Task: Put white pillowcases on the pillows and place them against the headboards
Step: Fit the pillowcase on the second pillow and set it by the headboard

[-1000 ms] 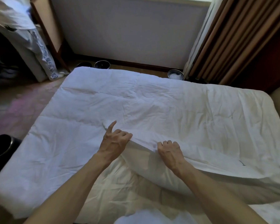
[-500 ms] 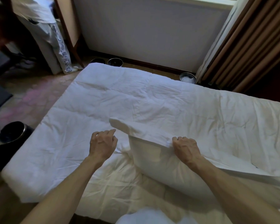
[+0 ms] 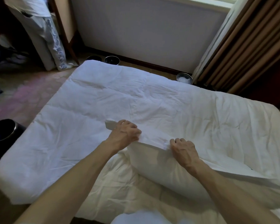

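Note:
A white pillowcase (image 3: 153,139) lies over a pillow (image 3: 162,173) on the bed, its open edge raised toward me. My left hand (image 3: 124,133) grips the pillowcase's top edge near its left corner, fingers curled over the fabric. My right hand (image 3: 183,149) grips the same edge further right, knuckles up. The pillow bulges under the fabric below both hands; its far part is hidden by the pillowcase. No headboard is in view.
A white duvet (image 3: 152,101) covers the bed (image 3: 47,159). Dark round bins stand on the floor: one at the left (image 3: 5,131), others beyond the bed's far edge (image 3: 111,59), one by the brown curtains (image 3: 183,77). A person in light clothes stands far left (image 3: 39,25).
My left hand moved right from the duvet and took hold of the pillowcase's edge near its left corner. My right hand kept its grip. The camera view shifted slightly.

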A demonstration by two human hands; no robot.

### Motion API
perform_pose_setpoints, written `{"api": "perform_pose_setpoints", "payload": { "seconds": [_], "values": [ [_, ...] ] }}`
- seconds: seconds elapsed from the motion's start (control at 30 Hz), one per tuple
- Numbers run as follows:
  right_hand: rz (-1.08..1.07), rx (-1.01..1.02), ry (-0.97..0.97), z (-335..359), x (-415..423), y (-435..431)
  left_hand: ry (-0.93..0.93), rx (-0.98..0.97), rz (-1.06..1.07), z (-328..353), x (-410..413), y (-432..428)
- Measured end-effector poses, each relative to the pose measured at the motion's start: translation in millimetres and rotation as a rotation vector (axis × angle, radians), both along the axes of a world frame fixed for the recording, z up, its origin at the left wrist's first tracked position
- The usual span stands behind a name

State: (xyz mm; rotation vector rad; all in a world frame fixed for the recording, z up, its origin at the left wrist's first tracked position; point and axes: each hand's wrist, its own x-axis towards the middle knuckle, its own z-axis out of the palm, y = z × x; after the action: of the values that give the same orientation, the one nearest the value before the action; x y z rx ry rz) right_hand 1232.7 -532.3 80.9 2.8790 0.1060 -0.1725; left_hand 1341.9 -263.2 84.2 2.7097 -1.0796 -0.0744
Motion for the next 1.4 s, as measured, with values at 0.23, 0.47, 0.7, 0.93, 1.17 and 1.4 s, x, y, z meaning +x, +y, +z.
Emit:
{"api": "perform_pose_setpoints", "payload": {
  "seconds": [0.23,0.47,0.7,0.93,1.17,1.4],
  "values": [
    [-0.095,-0.059,0.032,-5.5,-28.3,-26.3,0.022,0.072,-0.055,-15.2,-7.7,-39.4],
    [-0.440,-0.027,0.128,6.9,-81.9,-84.8,-0.094,0.138,-0.110,-39.9,17.2,-34.2],
    [-0.667,0.174,0.185,25.6,-115.5,-113.5,-0.036,0.239,-0.103,-38.7,41.8,-54.8],
    [-0.696,0.235,0.191,23.5,-88.5,-79.7,0.198,0.189,-0.187,-19.3,33.1,-90.4],
    [-0.627,0.196,0.210,10.5,-80.2,-60.4,0.124,0.178,-0.395,-35.3,1.5,-110.8],
    [-0.498,-0.028,0.149,-0.6,-85.1,-45.7,0.027,0.208,-0.389,-54.8,-19.2,-102.3]
  ]
}}
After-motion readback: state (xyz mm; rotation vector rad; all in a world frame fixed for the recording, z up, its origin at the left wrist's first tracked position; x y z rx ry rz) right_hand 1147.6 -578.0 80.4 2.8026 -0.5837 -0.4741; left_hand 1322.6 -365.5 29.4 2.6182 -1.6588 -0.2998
